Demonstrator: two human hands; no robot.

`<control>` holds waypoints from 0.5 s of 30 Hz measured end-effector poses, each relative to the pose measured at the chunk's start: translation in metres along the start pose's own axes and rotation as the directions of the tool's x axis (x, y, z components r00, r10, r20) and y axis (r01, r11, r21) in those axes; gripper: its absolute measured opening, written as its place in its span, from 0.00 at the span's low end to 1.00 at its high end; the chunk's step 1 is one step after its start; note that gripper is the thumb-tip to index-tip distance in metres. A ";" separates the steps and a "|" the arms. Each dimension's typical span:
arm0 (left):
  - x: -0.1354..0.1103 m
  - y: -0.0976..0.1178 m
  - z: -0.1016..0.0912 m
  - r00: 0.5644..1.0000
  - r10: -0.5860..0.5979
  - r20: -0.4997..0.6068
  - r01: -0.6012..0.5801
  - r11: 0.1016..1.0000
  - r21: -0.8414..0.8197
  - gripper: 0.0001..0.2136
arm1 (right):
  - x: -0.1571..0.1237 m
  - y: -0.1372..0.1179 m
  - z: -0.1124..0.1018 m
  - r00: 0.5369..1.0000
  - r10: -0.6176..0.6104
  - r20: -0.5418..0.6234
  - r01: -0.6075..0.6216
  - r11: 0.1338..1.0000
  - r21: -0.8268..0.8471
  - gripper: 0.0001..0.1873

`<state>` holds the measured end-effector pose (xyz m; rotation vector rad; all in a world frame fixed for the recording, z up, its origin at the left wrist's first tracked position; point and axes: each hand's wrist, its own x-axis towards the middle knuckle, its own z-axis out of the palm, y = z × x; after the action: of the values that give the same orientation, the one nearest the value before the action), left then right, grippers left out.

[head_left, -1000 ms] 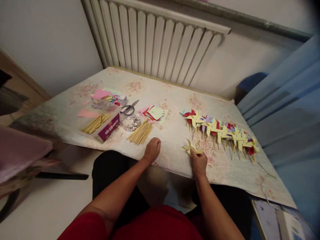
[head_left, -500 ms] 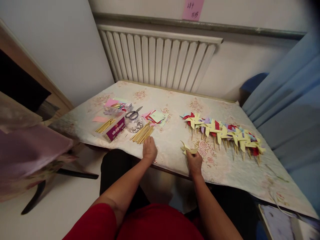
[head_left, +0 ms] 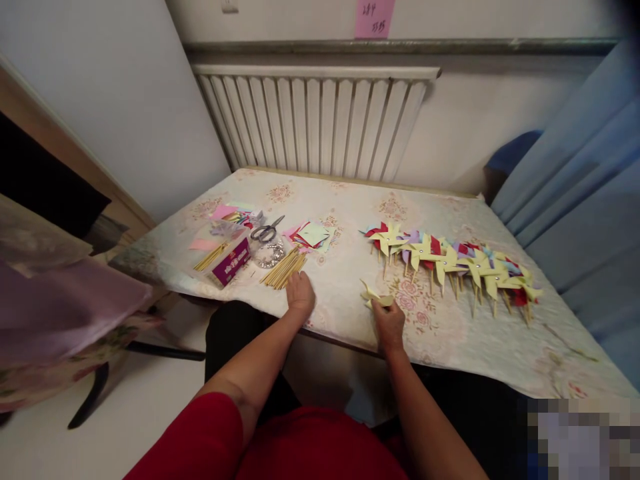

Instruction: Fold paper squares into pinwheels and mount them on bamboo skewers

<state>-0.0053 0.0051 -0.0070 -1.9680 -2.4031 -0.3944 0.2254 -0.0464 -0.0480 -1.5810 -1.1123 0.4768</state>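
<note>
My right hand (head_left: 389, 325) pinches a pale yellow folded paper pinwheel head (head_left: 374, 297) just above the table's near edge. My left hand (head_left: 301, 293) rests on the flowered tablecloth (head_left: 345, 280) with its fingers curled at the near end of a loose bundle of wooden sticks (head_left: 284, 268); whether it grips a stick is hidden. A row of several finished paper pinwheels on sticks (head_left: 450, 263), yellow, red, purple and blue, lies to the right of my right hand.
Left of the sticks stand a purple box with more sticks (head_left: 225, 257), a dish of silver pins (head_left: 269, 254), scissors (head_left: 266, 231) and stacks of coloured paper squares (head_left: 313, 234). A white radiator (head_left: 315, 120) backs the table. Blue fabric (head_left: 585, 193) hangs at the right, pink cloth (head_left: 60, 307) at the left.
My left hand slid forward from the bare cloth to the near end of the stick bundle. The view tilted up, so the wall and pink note came in. The right hand kept the pinwheel head.
</note>
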 end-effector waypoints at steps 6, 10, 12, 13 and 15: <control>0.012 0.003 -0.002 0.999 0.003 0.043 -0.006 0.998 0.068 0.14 | -0.001 -0.004 0.000 1.000 0.024 -0.006 -0.024 0.999 0.028 0.18; 0.015 0.001 0.000 0.997 -0.006 0.081 -0.001 0.997 0.077 0.13 | -0.001 -0.004 0.001 1.000 0.023 0.003 -0.023 1.000 0.014 0.18; 0.016 0.001 0.000 0.995 0.000 0.098 -0.008 0.997 0.082 0.14 | -0.001 -0.004 0.002 1.000 0.028 -0.003 -0.028 0.999 0.016 0.19; 0.015 0.001 0.000 0.995 0.005 0.101 -0.014 0.996 0.085 0.14 | -0.001 -0.004 0.002 1.000 0.031 -0.004 -0.031 0.999 0.017 0.19; 0.014 0.000 0.001 0.994 0.029 0.102 -0.038 0.996 0.086 0.15 | -0.001 -0.005 0.002 1.000 0.028 -0.005 -0.028 1.000 0.013 0.19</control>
<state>-0.0080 0.0189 -0.0054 -2.0347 -2.3955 -0.1887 0.2211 -0.0465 -0.0443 -1.5878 -1.0823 0.4969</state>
